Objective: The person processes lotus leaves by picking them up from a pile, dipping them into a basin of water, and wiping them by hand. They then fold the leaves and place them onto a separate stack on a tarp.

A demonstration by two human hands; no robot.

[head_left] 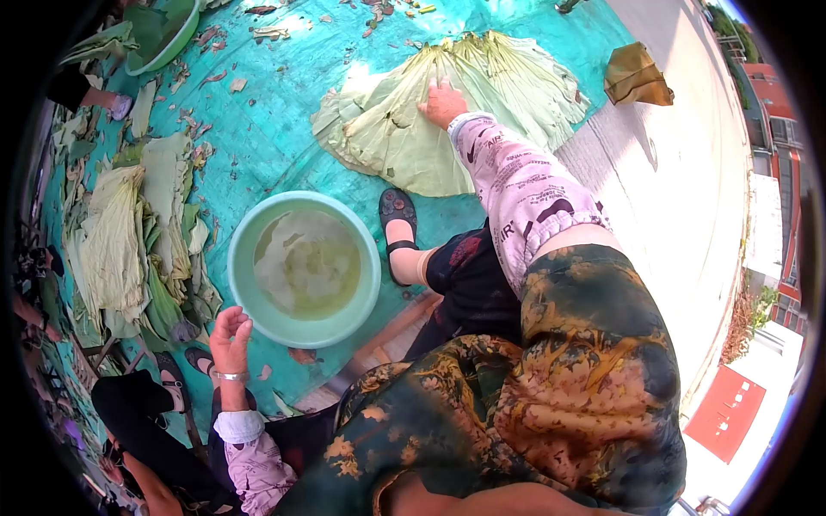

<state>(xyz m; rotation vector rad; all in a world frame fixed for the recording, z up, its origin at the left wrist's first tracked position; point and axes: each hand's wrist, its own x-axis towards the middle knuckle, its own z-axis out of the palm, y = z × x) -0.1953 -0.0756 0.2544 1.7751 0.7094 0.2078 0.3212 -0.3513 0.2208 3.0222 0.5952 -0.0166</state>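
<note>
A wide fan of pale green leaves (396, 138) lies on the turquoise sheet (284, 129), its gathered ribs at the top. My right hand (443, 103) rests on the upper middle of these leaves, thumb apart from the fingers, not closed on anything I can see. At the lower left rim of a light green basin (368, 297), which holds murky yellowish water (308, 265), my left hand (231, 340) is raised with loosely bent fingers and nothing visible in it. A bracelet circles that wrist. Pink printed sleeves cover both forearms.
Stacked leaves (112, 241) lie on the left. Another green basin (168, 39) stands at the top left, near another person's foot (119, 105). More people's limbs show at the lower left. A brown folded object (637, 76) sits at the upper right. Leaf scraps litter the sheet.
</note>
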